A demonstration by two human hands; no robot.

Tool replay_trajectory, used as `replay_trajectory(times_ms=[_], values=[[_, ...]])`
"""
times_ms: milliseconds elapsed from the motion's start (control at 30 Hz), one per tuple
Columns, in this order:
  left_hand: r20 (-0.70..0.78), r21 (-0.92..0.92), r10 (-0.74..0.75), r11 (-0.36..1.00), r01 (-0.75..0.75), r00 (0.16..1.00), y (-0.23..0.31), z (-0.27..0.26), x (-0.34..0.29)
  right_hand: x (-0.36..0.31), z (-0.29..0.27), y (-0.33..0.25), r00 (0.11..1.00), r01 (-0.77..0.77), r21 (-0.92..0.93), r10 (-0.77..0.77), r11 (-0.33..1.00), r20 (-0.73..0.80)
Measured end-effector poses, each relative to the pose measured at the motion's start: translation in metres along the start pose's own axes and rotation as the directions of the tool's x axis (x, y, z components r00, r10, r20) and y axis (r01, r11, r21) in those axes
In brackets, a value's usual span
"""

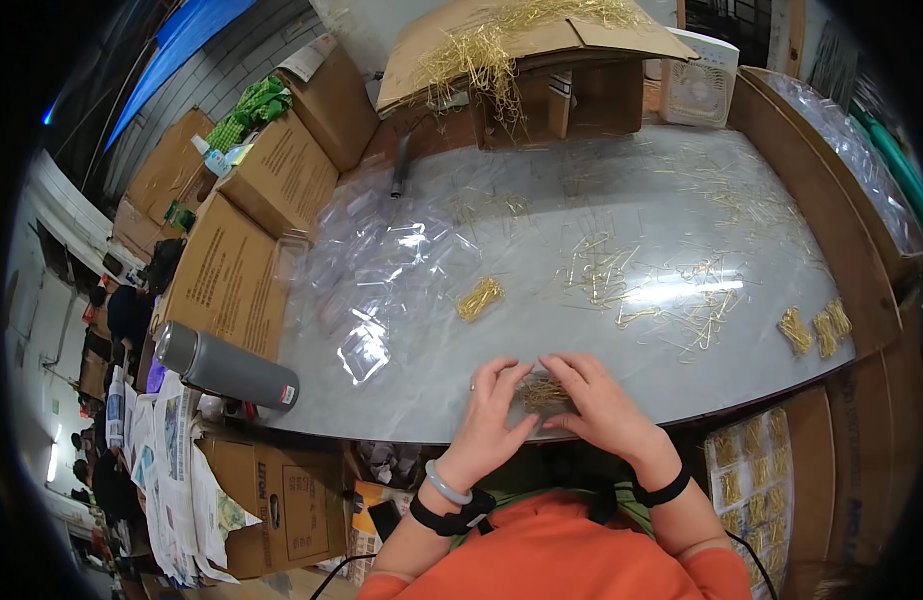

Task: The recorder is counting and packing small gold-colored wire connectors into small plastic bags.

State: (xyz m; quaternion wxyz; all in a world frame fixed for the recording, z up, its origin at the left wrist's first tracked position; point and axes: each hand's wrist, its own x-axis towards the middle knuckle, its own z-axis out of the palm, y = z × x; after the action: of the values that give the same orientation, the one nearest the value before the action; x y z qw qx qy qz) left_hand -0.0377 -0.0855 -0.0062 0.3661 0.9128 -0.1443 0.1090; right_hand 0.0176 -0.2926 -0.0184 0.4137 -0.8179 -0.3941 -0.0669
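Note:
At the near edge of the grey table, a small bundle of gold wire hooks [544, 393] lies between my hands. My left hand [495, 412] cups its left end, thumb and fingers curved against it. From the other side my right hand [599, 408] closes round it, with the thumb nearer me and the fingers at the far side. Parts of the bundle are hidden by the fingers. A finished-looking bundle of gold hooks [479, 298] rests farther off, slightly left. Loose gold hooks [671, 290] are scattered to the right of it.
Transparent plastic boxes [366, 345] cover the table's left part, near a grey bottle [231, 368]. Three gold bundles [795, 332] lie at the right edge. An opened carton [611, 100] heaped with hooks stands at the back, beside a white fan [699, 80]. Cardboard walls [831, 180] border the right.

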Motion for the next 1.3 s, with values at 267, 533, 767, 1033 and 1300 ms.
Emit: replay_trajectory(times_ms=[267,533,767,1033,1300], values=[[0.246,0.099,0.113,0.985,-0.141,0.963,-0.014,0.018,0.019,-0.01,-0.01,0.011,0.999,0.036,0.027,-0.037,0.999,0.026],[-0.013,0.25,0.114,0.962,-0.107,0.993,0.001,0.053,-0.007,-0.049,-0.004,-0.008,0.913,-0.313,-0.08,0.277,0.946,-0.3],[0.006,0.198,0.145,0.97,-0.143,0.989,0.001,0.052,-0.004,-0.038,0.023,-0.025,0.926,-0.28,-0.023,0.264,0.96,-0.27],[0.018,0.153,0.121,0.981,-0.122,0.992,0.0,0.048,-0.004,-0.022,0.015,-0.022,0.892,-0.304,0.182,0.346,0.935,-0.289],[0.013,0.081,0.136,0.987,-0.136,0.991,-0.004,0.047,-0.006,-0.021,0.023,0.003,0.859,-0.244,0.563,0.445,0.789,-0.251]])
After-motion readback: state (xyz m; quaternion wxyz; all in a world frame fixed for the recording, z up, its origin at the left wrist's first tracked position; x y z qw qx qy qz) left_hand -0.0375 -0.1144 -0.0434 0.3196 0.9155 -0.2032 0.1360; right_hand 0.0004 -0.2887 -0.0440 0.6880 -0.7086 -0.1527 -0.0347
